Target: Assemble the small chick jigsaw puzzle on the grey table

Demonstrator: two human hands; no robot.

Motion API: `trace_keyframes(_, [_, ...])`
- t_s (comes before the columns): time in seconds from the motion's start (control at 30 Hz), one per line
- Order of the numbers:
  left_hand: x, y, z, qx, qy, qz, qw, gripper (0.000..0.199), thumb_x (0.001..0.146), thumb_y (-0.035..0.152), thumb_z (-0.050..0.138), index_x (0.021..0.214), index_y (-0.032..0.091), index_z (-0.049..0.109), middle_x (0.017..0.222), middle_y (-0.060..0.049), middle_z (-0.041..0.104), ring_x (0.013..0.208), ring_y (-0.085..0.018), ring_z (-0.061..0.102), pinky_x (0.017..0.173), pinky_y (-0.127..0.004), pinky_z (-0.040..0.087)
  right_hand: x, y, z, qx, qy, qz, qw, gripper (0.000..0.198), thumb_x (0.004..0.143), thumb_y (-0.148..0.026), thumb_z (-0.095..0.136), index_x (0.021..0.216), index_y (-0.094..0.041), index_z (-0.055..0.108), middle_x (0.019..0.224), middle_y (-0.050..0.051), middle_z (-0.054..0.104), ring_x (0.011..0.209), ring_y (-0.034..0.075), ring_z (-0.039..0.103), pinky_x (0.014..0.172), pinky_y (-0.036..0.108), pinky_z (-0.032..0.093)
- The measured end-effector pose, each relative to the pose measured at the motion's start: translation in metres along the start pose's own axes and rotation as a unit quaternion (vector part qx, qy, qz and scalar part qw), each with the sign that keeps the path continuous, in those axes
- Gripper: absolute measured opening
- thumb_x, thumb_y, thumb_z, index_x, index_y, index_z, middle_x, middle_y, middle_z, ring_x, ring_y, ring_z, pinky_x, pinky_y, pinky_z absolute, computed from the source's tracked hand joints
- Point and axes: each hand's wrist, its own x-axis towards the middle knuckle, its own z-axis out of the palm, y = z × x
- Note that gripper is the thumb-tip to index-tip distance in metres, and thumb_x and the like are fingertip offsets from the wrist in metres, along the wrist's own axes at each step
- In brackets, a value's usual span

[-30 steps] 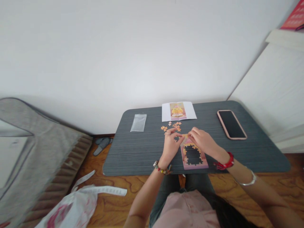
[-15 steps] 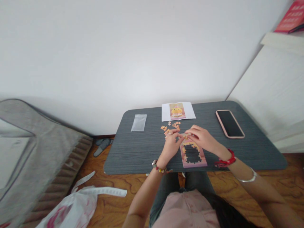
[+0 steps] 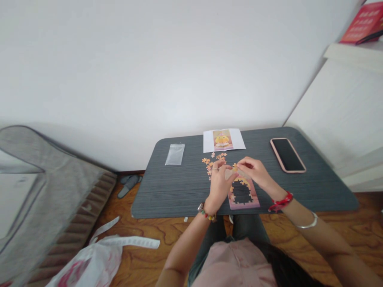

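Observation:
A partly assembled jigsaw puzzle [image 3: 244, 205] lies near the table's front edge, its pink border joined around a dark gap in the middle. Over its top right edge is my right hand [image 3: 257, 172], thumb and forefinger pinched at a small yellow puzzle piece [image 3: 235, 166]. My left hand [image 3: 220, 184] rests at the upper left of the puzzle, thumb and forefinger apart with nothing visible between them. Between them the hands partly cover the puzzle's top. Loose orange puzzle pieces [image 3: 206, 161] are scattered beyond my left hand, some hidden by it.
Behind the pieces lies a white sheet with a duck-like picture [image 3: 222, 139]. A clear plastic bag [image 3: 175, 154] is at the table's left, a pink-cased phone [image 3: 287, 155] at its right. The dark table [image 3: 167, 195] backs onto a white wall [image 3: 149, 71].
My left hand has opened, its thumb and forefinger parting. My right fingertips have lifted slightly away from it, and the yellow piece now shows by them.

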Motion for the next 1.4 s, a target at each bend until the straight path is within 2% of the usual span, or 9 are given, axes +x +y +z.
trace_keyframes(0.17, [-0.007, 0.007, 0.008, 0.038, 0.062, 0.016, 0.997, 0.006, 0.077, 0.022, 0.062, 0.082, 0.019, 0.058, 0.112, -0.008, 0.044, 0.111, -0.023, 0.046, 0.092, -0.04, 0.042, -0.007, 0.003, 0.006, 0.061, 0.042, 0.034, 0.997, 0.025, 0.072, -0.042, 0.058, 0.068, -0.018, 0.061, 0.066, 0.002, 0.062, 0.064, 0.016, 0.055, 0.058, 0.027, 0.043])
trace_keyframes(0.33, [-0.007, 0.006, 0.006, 0.06, 0.086, 0.033, 0.994, 0.007, 0.079, 0.024, 0.059, 0.085, 0.02, 0.059, 0.116, -0.008, 0.044, 0.109, -0.022, 0.047, 0.09, -0.038, 0.044, -0.01, 0.007, 0.004, 0.053, 0.061, 0.043, 0.996, 0.025, 0.07, -0.043, 0.059, 0.066, -0.018, 0.06, 0.065, 0.002, 0.061, 0.063, 0.016, 0.055, 0.058, 0.028, 0.043])
trace_keyframes(0.5, [-0.009, 0.001, 0.003, 0.078, 0.05, 0.045, 0.995, 0.005, 0.081, 0.021, 0.057, 0.083, 0.02, 0.062, 0.118, -0.008, 0.044, 0.111, -0.023, 0.046, 0.088, -0.038, 0.045, -0.017, 0.014, 0.003, 0.019, 0.051, 0.036, 0.998, 0.025, 0.072, -0.043, 0.058, 0.068, -0.018, 0.061, 0.065, 0.002, 0.06, 0.062, 0.016, 0.054, 0.058, 0.028, 0.043])
trace_keyframes(0.73, [-0.015, -0.005, 0.001, 0.086, 0.004, 0.053, 0.995, 0.004, 0.079, 0.02, 0.059, 0.08, 0.02, 0.063, 0.115, -0.008, 0.046, 0.109, -0.023, 0.046, 0.089, -0.04, 0.045, -0.028, 0.024, 0.003, -0.045, 0.006, 0.023, 0.999, 0.027, 0.075, -0.045, 0.055, 0.069, -0.019, 0.061, 0.065, 0.002, 0.058, 0.059, 0.015, 0.052, 0.053, 0.027, 0.042])
trace_keyframes(0.87, [-0.019, -0.008, 0.001, 0.081, -0.012, 0.047, 0.996, 0.003, 0.077, 0.019, 0.061, 0.078, 0.021, 0.063, 0.114, -0.007, 0.044, 0.108, -0.022, 0.046, 0.092, -0.04, 0.043, -0.031, 0.025, 0.0, -0.084, -0.012, 0.012, 0.996, 0.026, 0.078, -0.044, 0.053, 0.077, -0.02, 0.063, 0.065, 0.002, 0.057, 0.055, 0.014, 0.05, 0.051, 0.026, 0.041])
trace_keyframes(1.2, [-0.022, -0.014, 0.0, 0.085, -0.022, 0.038, 0.995, 0.004, 0.077, 0.018, 0.061, 0.079, 0.02, 0.064, 0.114, -0.007, 0.044, 0.107, -0.021, 0.047, 0.092, -0.038, 0.043, -0.033, 0.023, -0.004, -0.156, -0.068, -0.091, 0.981, 0.019, 0.086, -0.034, 0.048, 0.083, -0.02, 0.062, 0.081, 0.006, 0.06, 0.078, 0.018, 0.058, 0.072, 0.03, 0.046])
trace_keyframes(1.4, [-0.026, -0.017, 0.003, 0.104, -0.032, 0.038, 0.993, 0.004, 0.078, 0.019, 0.06, 0.078, 0.019, 0.064, 0.114, -0.008, 0.045, 0.111, -0.023, 0.044, 0.096, -0.041, 0.04, -0.035, 0.029, -0.001, -0.216, -0.102, -0.117, 0.964, 0.019, 0.089, -0.028, 0.044, 0.081, -0.019, 0.059, 0.082, 0.006, 0.058, 0.079, 0.018, 0.058, 0.073, 0.03, 0.046])
